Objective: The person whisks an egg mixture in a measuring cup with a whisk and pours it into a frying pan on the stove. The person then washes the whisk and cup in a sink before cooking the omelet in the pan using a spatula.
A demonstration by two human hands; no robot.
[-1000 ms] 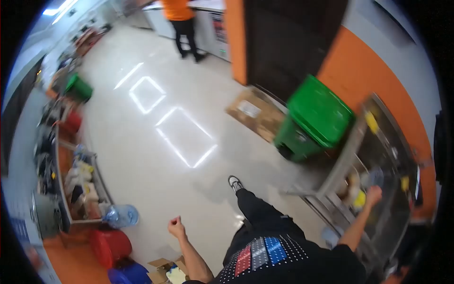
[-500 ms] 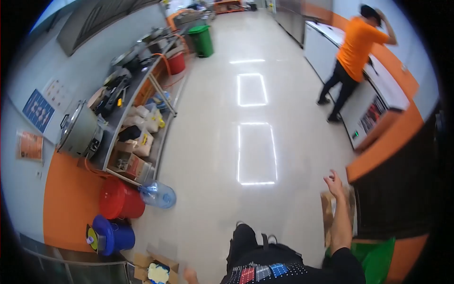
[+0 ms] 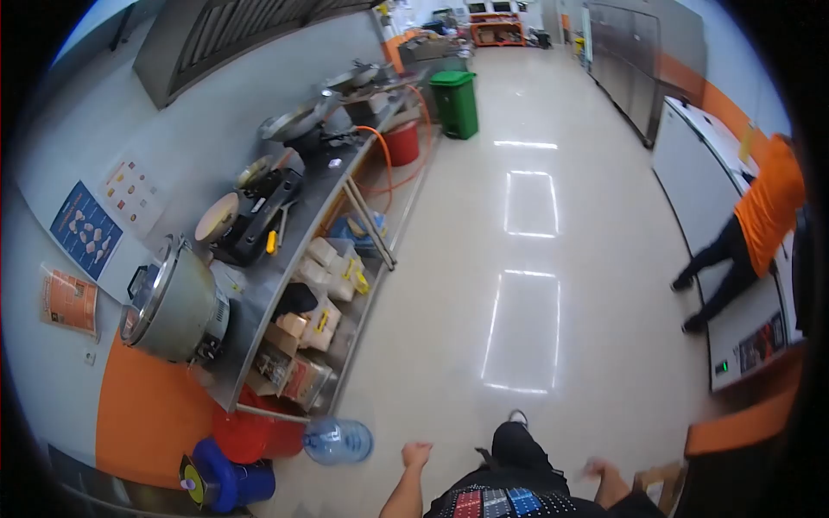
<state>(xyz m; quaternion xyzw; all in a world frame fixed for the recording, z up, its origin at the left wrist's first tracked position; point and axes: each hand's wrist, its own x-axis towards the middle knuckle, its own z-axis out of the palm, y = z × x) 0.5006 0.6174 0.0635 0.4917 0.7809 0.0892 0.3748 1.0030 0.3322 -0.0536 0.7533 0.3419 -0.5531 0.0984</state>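
Note:
My left hand hangs at the bottom of the view, above the floor, its fingers curled with nothing seen in them. To its left a large clear blue water bottle lies on its side, apart from the hand. My right hand is low on the other side of my body, smeared by motion, so its fingers cannot be made out. Nearest to that hand is a cardboard box, partly cut off by the frame. One leg with a dark trouser is forward on the floor.
A steel worktable along the left wall bears a big cooker, pans and a burner. Red bucket and blue bucket stand below. A green bin is farther on. A person in orange leans over white freezers.
The view has moved forward and turned left. My left hand has come up into view and my right hand has dropped lower. The person in orange now bends over the freezer.

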